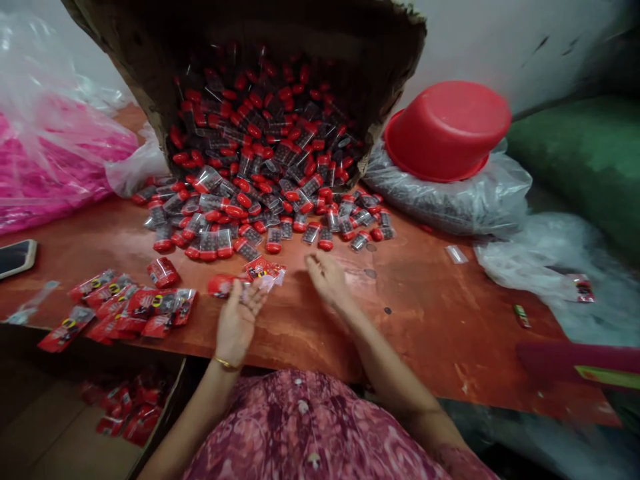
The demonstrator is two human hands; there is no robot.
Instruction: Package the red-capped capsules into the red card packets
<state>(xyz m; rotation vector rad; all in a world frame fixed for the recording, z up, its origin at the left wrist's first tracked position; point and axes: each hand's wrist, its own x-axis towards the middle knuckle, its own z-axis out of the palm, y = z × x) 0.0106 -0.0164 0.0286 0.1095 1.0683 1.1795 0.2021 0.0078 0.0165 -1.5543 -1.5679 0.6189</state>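
Note:
My left hand (237, 325) is over the table, palm turned up and fingers apart. A blurred small red packet (223, 285) lies by its thumb. Its fingertips are close to red printed packets (261, 269) with clear plastic ends; whether they touch is unclear. My right hand (327, 279) has its fingers curled together above the table, and nothing shows in them. Just beyond both hands, a heap of small clear containers with red caps and dark contents (273, 240) spills from a tipped cardboard box (395, 60).
Filled red packets (135, 310) lie at left, near a phone (17, 259). Below the edge, an open box (45, 413) holds more packets. A pink-filled bag (55, 153) stands at far left. At right are a red basin (450, 130) on a plastic bag (450, 207) and loose plastic (530, 260).

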